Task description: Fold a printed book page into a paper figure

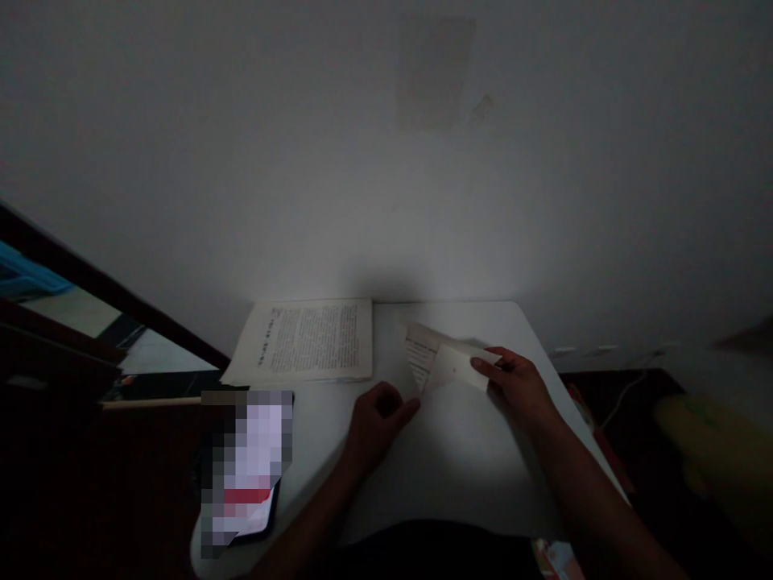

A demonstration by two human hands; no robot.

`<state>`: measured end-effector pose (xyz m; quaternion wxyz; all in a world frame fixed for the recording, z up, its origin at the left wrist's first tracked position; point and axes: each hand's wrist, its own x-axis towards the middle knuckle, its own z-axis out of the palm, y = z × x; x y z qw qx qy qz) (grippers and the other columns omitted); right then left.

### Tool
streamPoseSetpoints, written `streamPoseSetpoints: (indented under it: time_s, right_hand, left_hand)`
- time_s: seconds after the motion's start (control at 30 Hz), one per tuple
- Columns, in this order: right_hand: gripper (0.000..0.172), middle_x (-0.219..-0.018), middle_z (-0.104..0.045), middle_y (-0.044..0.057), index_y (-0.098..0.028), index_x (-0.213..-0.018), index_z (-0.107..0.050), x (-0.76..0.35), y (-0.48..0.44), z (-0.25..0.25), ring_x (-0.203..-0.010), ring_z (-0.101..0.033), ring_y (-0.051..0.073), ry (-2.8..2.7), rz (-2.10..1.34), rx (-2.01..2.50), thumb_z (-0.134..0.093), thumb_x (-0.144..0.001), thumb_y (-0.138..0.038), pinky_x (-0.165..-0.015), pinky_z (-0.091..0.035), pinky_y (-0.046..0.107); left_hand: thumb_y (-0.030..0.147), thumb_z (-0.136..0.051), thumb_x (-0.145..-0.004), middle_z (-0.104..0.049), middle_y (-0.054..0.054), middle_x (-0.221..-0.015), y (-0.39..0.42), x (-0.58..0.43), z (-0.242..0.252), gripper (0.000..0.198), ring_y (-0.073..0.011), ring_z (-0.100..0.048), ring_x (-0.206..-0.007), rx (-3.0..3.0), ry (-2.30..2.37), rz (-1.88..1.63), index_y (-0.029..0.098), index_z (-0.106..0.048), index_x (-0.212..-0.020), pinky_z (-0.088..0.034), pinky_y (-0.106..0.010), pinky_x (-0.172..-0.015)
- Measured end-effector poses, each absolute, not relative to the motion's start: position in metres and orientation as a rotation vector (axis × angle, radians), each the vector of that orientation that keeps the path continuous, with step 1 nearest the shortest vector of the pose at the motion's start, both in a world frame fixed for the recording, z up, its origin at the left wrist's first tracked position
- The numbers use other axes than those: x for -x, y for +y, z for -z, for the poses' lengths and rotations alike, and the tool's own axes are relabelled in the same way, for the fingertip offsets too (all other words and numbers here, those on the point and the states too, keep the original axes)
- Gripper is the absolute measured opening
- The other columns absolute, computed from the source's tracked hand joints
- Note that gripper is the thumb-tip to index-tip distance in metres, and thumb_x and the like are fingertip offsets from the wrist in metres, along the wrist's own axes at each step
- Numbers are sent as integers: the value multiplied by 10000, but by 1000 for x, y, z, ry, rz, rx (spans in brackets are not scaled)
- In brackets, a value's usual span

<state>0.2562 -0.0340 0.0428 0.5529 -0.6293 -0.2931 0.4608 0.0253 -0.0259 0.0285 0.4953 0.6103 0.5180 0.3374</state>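
A folded sheet of printed paper (440, 361) lies on the small white table (459, 459), creased into an angular shape. My right hand (519, 385) grips its right edge, fingers curled over the fold. My left hand (378, 423) is curled into a loose fist, with its thumb pressing the lower left point of the same paper. A stack of printed pages (307, 338) lies flat at the table's far left, a short way from my left hand.
A phone with a lit screen (247, 467) rests at the table's near left corner. A pale wall rises right behind the table. Dark furniture and a wooden rod (150, 401) lie to the left. A yellowish object (713, 435) sits at the right.
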Motion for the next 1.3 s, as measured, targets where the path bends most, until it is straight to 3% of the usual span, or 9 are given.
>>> streamPoseSetpoints:
  time_s: [0.13, 0.23, 0.53, 0.7, 0.83, 1.1, 1.3]
  right_hand:
    - [356, -562, -528, -54, -178, -823, -634, -225, -28, -39, -439, -450, 77, -608, -1162, 1236, -800, -548, -334, -434, -334, 226]
    - [349, -538, -534, -48, -175, -843, -641, -209, -22, -28, -434, -467, 93, -661, -1184, 1190, -788, -571, -338, -425, -350, 234]
    - [249, -704, -654, 3, -203, -910, -654, -207, -22, -4, -594, -601, 141, -815, -1350, 881, -704, -667, -227, -579, -490, 291]
    - [345, -725, -678, 6, -203, -915, -662, -206, -27, -2, -637, -623, 156, -1004, -1272, 1060, -765, -586, -191, -623, -510, 300]
    - [398, -708, -676, -5, -203, -915, -663, -201, -28, -3, -616, -626, 148, -1012, -1277, 1102, -790, -538, -203, -597, -512, 282]
    - [329, -610, -675, 9, -176, -826, -669, -199, -28, -2, -561, -629, 160, -957, -1292, 1179, -780, -537, -286, -562, -517, 293]
    - [244, -612, -657, 12, -163, -805, -675, -199, -29, 0, -560, -599, 144, -1007, -1348, 1062, -742, -635, -324, -562, -475, 278]
  left_hand:
    - [498, -598, -716, -460, 45, -499, -24, -52, -24, 350, -82, -397, -446, -1291, 1020, -718, 151, -560, -690, -309, -211, -450]
    - [563, -482, -763, -446, 32, -442, -14, -67, -20, 446, -95, -408, -416, -1147, 1057, -806, 153, -546, -600, -328, -234, -452]
    - [515, -565, -723, -469, 10, -472, -9, -59, -17, 439, -100, -421, -453, -1039, 1193, -983, 167, -470, -474, -348, -249, -486]
    - [498, -597, -711, -529, -10, -522, -11, -56, -14, 398, -115, -473, -502, -1043, 1219, -989, 152, -533, -524, -381, -244, -513]
    - [524, -579, -716, -474, 13, -466, -11, -58, -12, 432, -98, -422, -448, -1036, 1184, -982, 152, -522, -504, -337, -233, -462]
    - [493, -579, -719, -540, -6, -545, -16, -58, -20, 376, -115, -457, -515, -1045, 1209, -932, 152, -587, -559, -373, -244, -528]
    - [530, -522, -761, -586, -23, -636, -19, -54, -22, 402, -147, -512, -621, -1121, 1239, -815, 165, -595, -608, -397, -252, -604]
